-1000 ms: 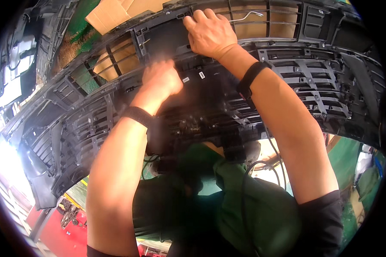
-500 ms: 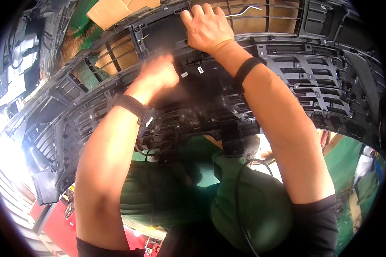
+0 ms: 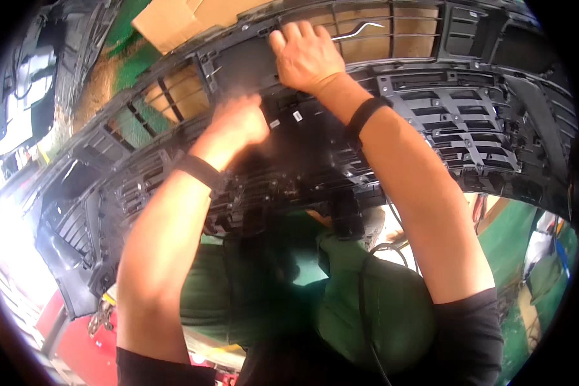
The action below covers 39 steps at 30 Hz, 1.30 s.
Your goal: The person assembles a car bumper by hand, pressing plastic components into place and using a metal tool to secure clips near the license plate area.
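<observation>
A long black plastic car bumper (image 3: 360, 138) with grille openings curves across the view in front of me. At its upper middle, my right hand (image 3: 307, 59) is closed around a thin silvery metal rod with a bent tip (image 3: 361, 29). The tip sticks out to the right over the grille bars. Lower and to the left, my left hand (image 3: 239, 122) rests at the bumper's middle strip with its fingers curled in. Its fingertips are blurred, and whatever they grip is hidden. Two small white labels (image 3: 297, 116) sit on the black plastic just right of it.
Brown cardboard (image 3: 167, 24) lies beyond the bumper's far edge and shows through the grille. Another dark car part (image 3: 19, 83) stands at the far left. A black cable (image 3: 361, 302) loops over my green-clad lap. Something red (image 3: 77, 334) is at the lower left.
The bumper appears shifted slightly in view. My right hand keeps its hold on the bent rod, and my left hand stays curled at nearly the same spot, less blurred than before.
</observation>
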Each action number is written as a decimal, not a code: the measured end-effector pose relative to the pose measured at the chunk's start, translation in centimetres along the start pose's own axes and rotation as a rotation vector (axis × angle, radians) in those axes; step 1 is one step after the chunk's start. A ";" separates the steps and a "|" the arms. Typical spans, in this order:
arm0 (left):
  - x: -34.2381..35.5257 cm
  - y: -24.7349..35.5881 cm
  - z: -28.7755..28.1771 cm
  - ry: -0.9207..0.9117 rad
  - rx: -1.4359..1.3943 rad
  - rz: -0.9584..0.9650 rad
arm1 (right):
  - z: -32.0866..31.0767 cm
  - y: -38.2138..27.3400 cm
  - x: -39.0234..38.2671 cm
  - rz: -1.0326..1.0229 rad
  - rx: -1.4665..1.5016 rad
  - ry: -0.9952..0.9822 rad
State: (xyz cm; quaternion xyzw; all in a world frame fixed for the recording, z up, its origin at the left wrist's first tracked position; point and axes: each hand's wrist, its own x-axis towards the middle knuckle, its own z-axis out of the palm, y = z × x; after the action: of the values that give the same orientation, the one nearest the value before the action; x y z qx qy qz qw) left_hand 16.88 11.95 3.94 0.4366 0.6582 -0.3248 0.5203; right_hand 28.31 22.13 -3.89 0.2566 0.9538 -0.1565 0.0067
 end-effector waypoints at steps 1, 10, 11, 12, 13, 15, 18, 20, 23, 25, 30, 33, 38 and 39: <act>0.5 -0.3 0.1 -0.014 -0.013 -0.011 | -0.2 0.0 0.5 -0.004 0.016 -0.045; -0.3 0.8 -1.1 -0.119 -0.189 -0.069 | -4.1 3.5 0.8 0.062 0.200 -0.141; -0.5 0.3 -1.0 -0.101 -0.268 -0.049 | -6.1 4.0 0.7 0.094 0.180 -0.006; -0.6 -0.1 -0.7 -0.080 -0.352 -0.034 | -8.0 4.7 0.6 0.117 0.160 0.132; -0.4 -0.5 0.2 -0.014 -0.416 -0.019 | -9.9 5.5 0.2 0.184 0.162 0.067; -0.4 -0.2 0.3 -0.005 -0.579 0.032 | -12.1 8.1 -1.2 0.268 0.184 0.002; 1.3 2.6 1.5 0.157 -0.593 0.175 | -13.1 11.4 -4.0 0.365 0.229 -0.124; 1.5 5.6 2.3 0.260 -0.516 0.205 | -12.4 12.5 -5.4 0.368 0.275 -0.173; 1.1 7.4 1.9 0.275 -0.428 0.144 | -11.2 12.0 -6.6 0.356 0.257 -0.198; 0.9 7.6 2.2 0.289 -0.380 0.146 | -10.1 11.2 -6.4 0.281 0.220 -0.168; 1.3 7.4 4.1 0.404 -0.378 0.188 | -6.2 9.8 -4.9 0.228 0.060 -0.241; 1.1 6.8 1.9 0.363 -0.449 0.159 | -6.2 10.4 -4.8 0.273 0.118 -0.262; 1.4 7.1 -0.1 0.314 -0.414 0.143 | -7.1 11.0 -3.0 0.342 0.077 -0.336; 1.6 7.2 0.2 0.313 -0.410 0.146 | -6.7 11.3 -3.2 0.317 0.078 -0.307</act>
State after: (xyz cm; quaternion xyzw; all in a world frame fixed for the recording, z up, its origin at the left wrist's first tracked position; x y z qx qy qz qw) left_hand 23.42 15.09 2.57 0.4132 0.7495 -0.0747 0.5118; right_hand 37.11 31.86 -0.55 0.3764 0.8826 -0.2274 0.1665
